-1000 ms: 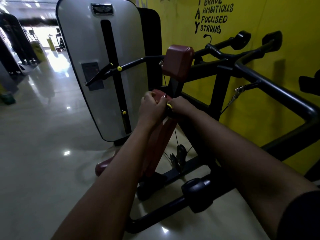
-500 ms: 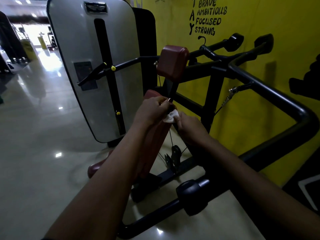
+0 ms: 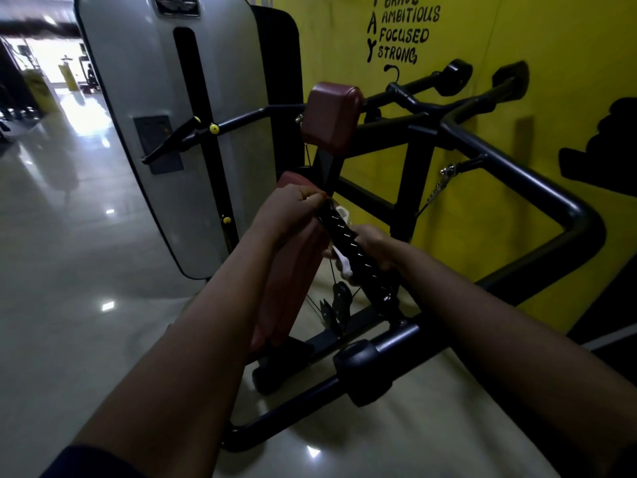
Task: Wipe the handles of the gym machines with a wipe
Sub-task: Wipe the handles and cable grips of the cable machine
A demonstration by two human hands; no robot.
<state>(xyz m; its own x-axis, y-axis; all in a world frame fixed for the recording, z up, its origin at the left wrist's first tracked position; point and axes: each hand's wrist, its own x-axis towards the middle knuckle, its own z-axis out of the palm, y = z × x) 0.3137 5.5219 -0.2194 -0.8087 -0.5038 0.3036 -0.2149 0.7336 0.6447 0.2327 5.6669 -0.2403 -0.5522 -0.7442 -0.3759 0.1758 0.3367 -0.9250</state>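
Note:
A black ribbed handle [image 3: 348, 246] slants down from the upper left to the machine's frame. My left hand [image 3: 293, 210] grips its upper end, in front of the maroon pad. Lower down, my right hand [image 3: 374, 244] wraps around the handle and holds a white wipe [image 3: 344, 265] against it. A bit of the wipe hangs out below my fingers and another bit shows above them.
The machine's black tube frame [image 3: 517, 174] runs along the yellow wall [image 3: 482, 236] on the right. A grey weight-stack cover [image 3: 165, 108] stands behind on the left. A maroon pad [image 3: 331, 115] and cable pulleys [image 3: 339, 305] sit near the handle. Shiny floor [image 3: 69, 270] stretches left.
My right hand has slid down the handle with the wipe, uncovering the ribbed grip below my left hand. The camera has moved closer.

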